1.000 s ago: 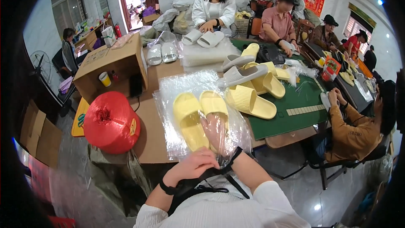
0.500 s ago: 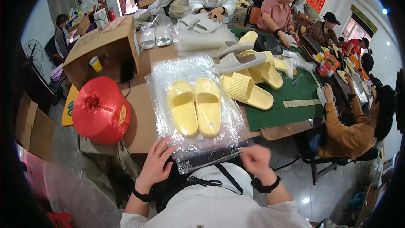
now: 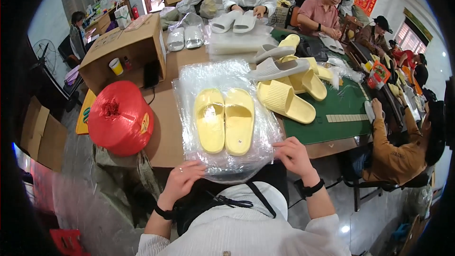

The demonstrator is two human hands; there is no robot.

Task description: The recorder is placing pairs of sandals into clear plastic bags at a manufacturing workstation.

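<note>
A pair of yellow slippers (image 3: 224, 121) lies side by side inside a clear plastic bag (image 3: 222, 114) at the near edge of the table (image 3: 163, 128). The left hand (image 3: 182, 180) pinches the bag's near left corner with curled fingers, while the right hand (image 3: 294, 156) grips its near right corner. A red twine spool (image 3: 121, 117) sits at the table's left edge.

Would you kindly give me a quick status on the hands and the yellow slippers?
Left hand and right hand both gripping near edge of clear plastic bag. Pair of yellow slippers inside, side by side. Loose slipper pile just right, apart.

Glossy, crinkled clear plastic bag (image 3: 227, 128) over matt, smooth foam slippers (image 3: 223, 121) on brown cardboard (image 3: 163, 128).
</note>
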